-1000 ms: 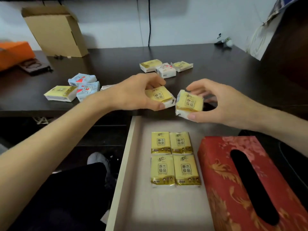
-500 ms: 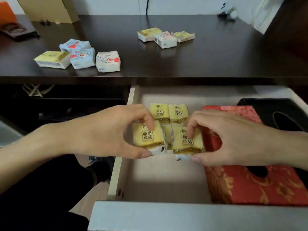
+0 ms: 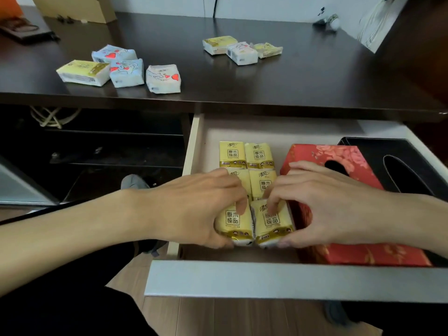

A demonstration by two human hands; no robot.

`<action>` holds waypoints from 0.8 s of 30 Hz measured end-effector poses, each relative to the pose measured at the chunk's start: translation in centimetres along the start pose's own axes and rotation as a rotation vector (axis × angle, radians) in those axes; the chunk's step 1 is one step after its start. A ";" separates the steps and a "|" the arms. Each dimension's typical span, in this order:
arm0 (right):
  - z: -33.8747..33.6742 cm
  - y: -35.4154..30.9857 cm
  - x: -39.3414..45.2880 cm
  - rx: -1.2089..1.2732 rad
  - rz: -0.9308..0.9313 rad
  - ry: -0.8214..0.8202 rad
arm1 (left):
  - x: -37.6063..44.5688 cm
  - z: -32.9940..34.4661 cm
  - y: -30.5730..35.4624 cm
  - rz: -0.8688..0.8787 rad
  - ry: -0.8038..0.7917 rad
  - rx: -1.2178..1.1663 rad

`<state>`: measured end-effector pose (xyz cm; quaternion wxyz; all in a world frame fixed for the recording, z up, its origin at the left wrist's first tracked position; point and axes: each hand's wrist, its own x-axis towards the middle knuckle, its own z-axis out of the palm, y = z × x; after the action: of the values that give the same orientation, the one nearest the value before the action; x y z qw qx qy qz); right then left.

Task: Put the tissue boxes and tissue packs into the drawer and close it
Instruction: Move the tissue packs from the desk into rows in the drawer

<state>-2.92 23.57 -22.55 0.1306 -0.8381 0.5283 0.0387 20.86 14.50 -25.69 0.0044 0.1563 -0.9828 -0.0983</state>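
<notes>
The step in hand is the setting down of two small yellow plastic-wrapped tissue packs as a third row in the open pale wooden drawer (image 3: 194, 141), just in front of four matching yellow packs (image 3: 247, 166) that already lie flat in two rows. The left hand (image 3: 201, 209) pinches the left yellow pack (image 3: 232, 223), thumb under its near edge and fingers curled over its top. The right hand (image 3: 320, 204) pinches the right yellow pack (image 3: 275, 223) the same way, fingertips (image 3: 271, 202) bent down onto its upper face. The two packs touch side by side; whether they already rest on the drawer floor I cannot quite tell, since the hands hide their lower edges.

Also in the drawer, a red floral rectangular tissue box (image 3: 351, 253) lies just beside the packs, and a black tissue box (image 3: 378, 151) sits beyond it against the right wall.

The task looks roughly half done. Next, both hands should let go and lift clear without dragging the neat rows askew, then reach up to the dark wooden desk top (image 3: 315, 81), where four packs in yellow, blue and white wrappers (image 3: 126, 71) lie to the left and three more small packs (image 3: 242, 49) further back. Only once those are stowed should the drawer be pushed shut.
</notes>
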 end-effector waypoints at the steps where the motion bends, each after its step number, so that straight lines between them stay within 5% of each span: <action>1: 0.1 -0.1 0.1 -0.009 -0.004 -0.008 | 0.1 0.2 0.0 0.005 -0.016 0.012; 16: -0.4 0.3 2.6 -0.226 0.052 0.031 | 1.3 -0.5 -1.3 -0.035 -0.035 0.105; 24: 0.4 0.2 4.1 -0.352 0.107 -0.098 | 2.1 0.8 -1.1 -0.023 -0.006 0.151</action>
<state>-1.30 19.96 -23.79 0.0054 -0.8159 0.5501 0.1779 19.18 12.98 -26.76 -0.0114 0.1671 -0.9856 -0.0244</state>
